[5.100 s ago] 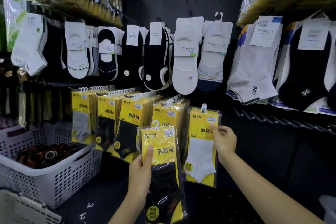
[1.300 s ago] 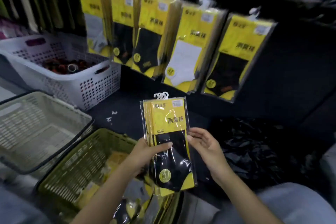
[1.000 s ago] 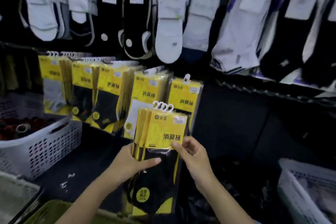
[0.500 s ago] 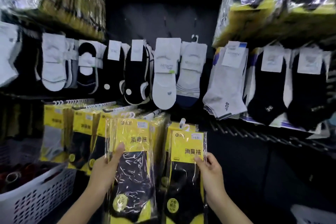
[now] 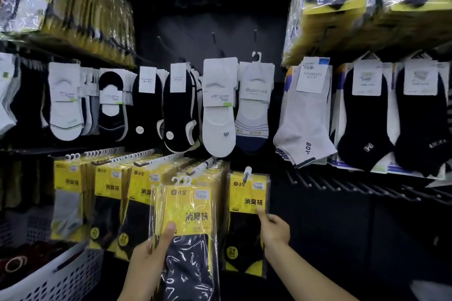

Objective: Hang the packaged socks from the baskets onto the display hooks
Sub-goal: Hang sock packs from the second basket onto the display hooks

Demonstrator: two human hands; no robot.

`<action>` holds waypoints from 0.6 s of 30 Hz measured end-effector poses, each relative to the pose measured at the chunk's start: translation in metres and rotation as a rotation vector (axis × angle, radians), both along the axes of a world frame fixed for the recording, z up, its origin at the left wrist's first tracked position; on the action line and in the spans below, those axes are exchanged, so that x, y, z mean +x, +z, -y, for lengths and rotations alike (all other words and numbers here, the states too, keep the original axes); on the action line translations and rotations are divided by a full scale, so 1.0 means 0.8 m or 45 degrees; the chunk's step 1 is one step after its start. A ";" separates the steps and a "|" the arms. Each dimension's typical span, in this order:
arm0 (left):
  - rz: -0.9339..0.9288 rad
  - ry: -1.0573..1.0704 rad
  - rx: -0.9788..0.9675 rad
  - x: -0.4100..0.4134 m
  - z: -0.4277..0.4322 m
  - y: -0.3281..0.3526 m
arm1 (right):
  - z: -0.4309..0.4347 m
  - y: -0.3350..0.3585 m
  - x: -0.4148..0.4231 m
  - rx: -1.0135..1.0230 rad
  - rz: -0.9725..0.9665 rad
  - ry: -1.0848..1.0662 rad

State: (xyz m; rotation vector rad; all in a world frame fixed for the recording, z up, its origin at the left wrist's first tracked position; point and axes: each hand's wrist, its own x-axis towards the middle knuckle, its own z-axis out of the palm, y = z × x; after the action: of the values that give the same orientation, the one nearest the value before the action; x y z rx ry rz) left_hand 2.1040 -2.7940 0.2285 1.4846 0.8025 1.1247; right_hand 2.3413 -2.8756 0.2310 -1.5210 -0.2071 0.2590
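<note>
Left of the white-tipped display hook (image 5: pixel 247 170), the left hand (image 5: pixel 149 259) grips an upright stack of yellow plastic-wrapped sock packs (image 5: pixel 188 215), hangers up, while the nearer right hand (image 5: pixel 275 230) pinches its hung pack (image 5: pixel 247 193).

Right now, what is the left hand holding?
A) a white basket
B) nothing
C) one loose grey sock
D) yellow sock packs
D: the left hand has its grip round a bunch of yellow sock packs, thumb on the front.
</note>
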 end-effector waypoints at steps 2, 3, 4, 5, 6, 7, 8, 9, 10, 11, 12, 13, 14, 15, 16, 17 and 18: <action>-0.020 -0.002 -0.046 0.005 0.004 -0.007 | 0.000 0.002 0.002 0.010 -0.035 -0.098; -0.013 -0.001 -0.069 0.008 0.006 -0.011 | 0.003 0.001 0.000 0.026 -0.022 -0.146; -0.003 -0.005 -0.092 0.012 0.008 -0.015 | 0.007 -0.001 -0.004 0.041 0.023 -0.177; 0.012 -0.016 -0.122 0.015 0.012 -0.018 | 0.012 -0.004 -0.010 0.064 0.074 -0.168; 0.033 -0.036 -0.153 0.019 0.015 -0.021 | 0.017 -0.008 -0.019 0.104 0.125 -0.107; 0.057 -0.055 -0.185 0.024 0.018 -0.022 | 0.021 -0.010 -0.031 0.145 0.157 0.008; 0.072 -0.072 -0.219 0.029 0.023 -0.024 | 0.027 -0.012 -0.045 0.149 0.175 0.150; 0.090 -0.094 -0.242 0.034 0.027 -0.025 | 0.033 -0.013 -0.057 0.135 0.198 0.284; 0.112 -0.124 -0.256 0.039 0.031 -0.025 | 0.038 -0.014 -0.067 0.127 0.226 0.397; 0.124 -0.152 -0.270 0.043 0.036 -0.025 | 0.043 -0.016 -0.076 0.130 0.248 0.470; 0.123 -0.171 -0.283 0.047 0.040 -0.026 | 0.048 -0.017 -0.082 0.143 0.267 0.498; 0.125 -0.181 -0.290 0.052 0.044 -0.026 | 0.052 -0.018 -0.087 0.166 0.286 0.490; 0.134 -0.179 -0.283 0.056 0.048 -0.027 | 0.057 -0.018 -0.090 0.191 0.297 0.456; 0.136 -0.164 -0.273 0.059 0.052 -0.026 | 0.061 -0.017 -0.091 0.212 0.294 0.419; 0.123 -0.141 -0.268 0.061 0.056 -0.027 | 0.065 -0.017 -0.091 0.229 0.272 0.397; 0.115 -0.124 -0.260 0.062 0.059 -0.027 | 0.067 -0.017 -0.089 0.240 0.244 0.393; 0.116 -0.114 -0.247 0.063 0.060 -0.028 | 0.069 -0.019 -0.087 0.241 0.218 0.401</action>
State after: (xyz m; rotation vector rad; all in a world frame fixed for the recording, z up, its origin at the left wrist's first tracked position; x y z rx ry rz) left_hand 2.1545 -2.8421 0.2063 1.2860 0.7525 1.0111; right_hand 2.2718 -2.9308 0.2162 -1.3188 -0.5938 0.3487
